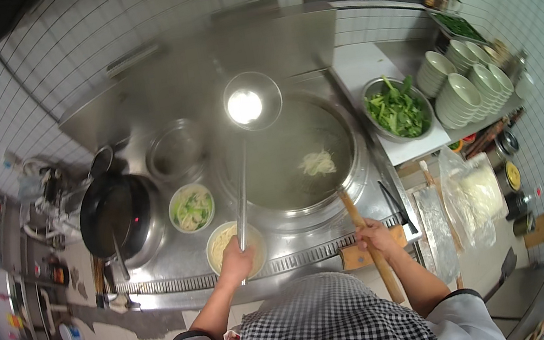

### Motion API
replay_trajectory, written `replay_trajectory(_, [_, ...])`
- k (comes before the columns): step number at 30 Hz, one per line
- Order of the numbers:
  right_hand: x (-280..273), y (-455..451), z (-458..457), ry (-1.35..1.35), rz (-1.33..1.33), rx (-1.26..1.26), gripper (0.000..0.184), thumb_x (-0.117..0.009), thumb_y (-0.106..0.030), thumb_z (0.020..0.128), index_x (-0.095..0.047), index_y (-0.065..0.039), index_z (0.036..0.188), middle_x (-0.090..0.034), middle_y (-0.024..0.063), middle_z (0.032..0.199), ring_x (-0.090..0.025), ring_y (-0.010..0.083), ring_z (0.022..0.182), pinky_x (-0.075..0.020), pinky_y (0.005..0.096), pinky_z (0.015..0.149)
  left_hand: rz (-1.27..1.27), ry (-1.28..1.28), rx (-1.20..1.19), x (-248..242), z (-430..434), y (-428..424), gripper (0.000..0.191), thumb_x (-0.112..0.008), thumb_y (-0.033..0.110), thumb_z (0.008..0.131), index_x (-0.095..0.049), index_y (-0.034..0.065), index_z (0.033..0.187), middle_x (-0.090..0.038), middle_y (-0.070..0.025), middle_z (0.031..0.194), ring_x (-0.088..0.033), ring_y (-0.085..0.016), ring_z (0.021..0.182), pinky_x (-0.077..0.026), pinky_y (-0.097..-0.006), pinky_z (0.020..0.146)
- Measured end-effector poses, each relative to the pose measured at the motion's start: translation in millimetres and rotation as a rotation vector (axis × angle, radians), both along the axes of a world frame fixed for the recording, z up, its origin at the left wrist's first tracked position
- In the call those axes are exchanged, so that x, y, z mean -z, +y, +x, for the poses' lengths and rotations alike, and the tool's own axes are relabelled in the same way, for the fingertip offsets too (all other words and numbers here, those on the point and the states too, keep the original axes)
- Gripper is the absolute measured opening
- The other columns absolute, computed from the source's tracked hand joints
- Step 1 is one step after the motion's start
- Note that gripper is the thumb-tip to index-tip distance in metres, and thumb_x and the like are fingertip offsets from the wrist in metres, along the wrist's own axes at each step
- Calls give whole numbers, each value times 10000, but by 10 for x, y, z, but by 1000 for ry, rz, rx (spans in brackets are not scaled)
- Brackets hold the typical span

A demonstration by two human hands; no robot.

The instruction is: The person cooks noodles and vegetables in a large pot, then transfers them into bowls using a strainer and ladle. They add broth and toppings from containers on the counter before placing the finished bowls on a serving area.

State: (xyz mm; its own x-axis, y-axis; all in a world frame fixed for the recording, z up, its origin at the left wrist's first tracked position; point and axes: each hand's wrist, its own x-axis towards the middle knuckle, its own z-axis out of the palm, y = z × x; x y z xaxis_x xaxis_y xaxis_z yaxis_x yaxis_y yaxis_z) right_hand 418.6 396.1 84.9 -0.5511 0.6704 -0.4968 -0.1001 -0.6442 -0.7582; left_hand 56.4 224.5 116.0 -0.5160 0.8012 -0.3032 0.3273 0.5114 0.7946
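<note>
My left hand (237, 261) grips the metal handle of a long ladle (243, 212). Its round bowl, bright with glare, hangs over the far side of a large cooking pot (305, 211). Below that hand, partly hidden by it, stands a bowl of pale noodles (221, 242). My right hand (376, 236) holds a thick wooden handle (356, 210), apparently of a strainer. It slants to the pot's near right rim; its far end is hard to make out in the cloudy water. White noodles (318, 164) lie in the pot. Left of it sits a bowl of noodles with greens (191, 208).
A black wok (103, 218) with a utensil stands at left, near a round metal pot (176, 153). At right are a metal bowl of leafy greens (398, 110) and stacked bowls (457, 92). A plastic bag (460, 199) lies nearer. Steam blurs the stove's back.
</note>
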Motion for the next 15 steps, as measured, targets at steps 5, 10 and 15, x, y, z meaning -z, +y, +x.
replay_trajectory(5, [-378, 417, 132, -111, 282, -57, 141, -594, -17, 899, -581, -19, 1040, -562, 31, 711, -544, 134, 535, -433, 284, 484, -92, 155, -52, -39, 131, -405, 302, -664, 181, 888, -540, -62, 1018, -653, -321, 934, -640, -495, 925, -500, -484, 805])
replay_trajectory(10, [-760, 646, -10, -517, 799, -59, 364, -577, -43, 913, -538, 14, 1270, -635, 164, 779, -651, 292, 641, -520, 360, 588, -109, -131, -77, -124, 498, -353, 263, -666, 174, 909, -532, -44, 974, -634, -179, 763, -630, -314, 641, -492, -409, 592])
replay_trajectory(15, [-674, 1046, -119, -828, 1240, -277, 570, -662, -121, 878, -475, -13, 1406, -669, 289, 929, -667, 478, 831, -544, 513, 735, -69, -617, -111, -136, 929, -95, 169, -638, 154, 944, -535, 21, 955, -517, -20, 633, -479, -109, 450, -387, -297, 409])
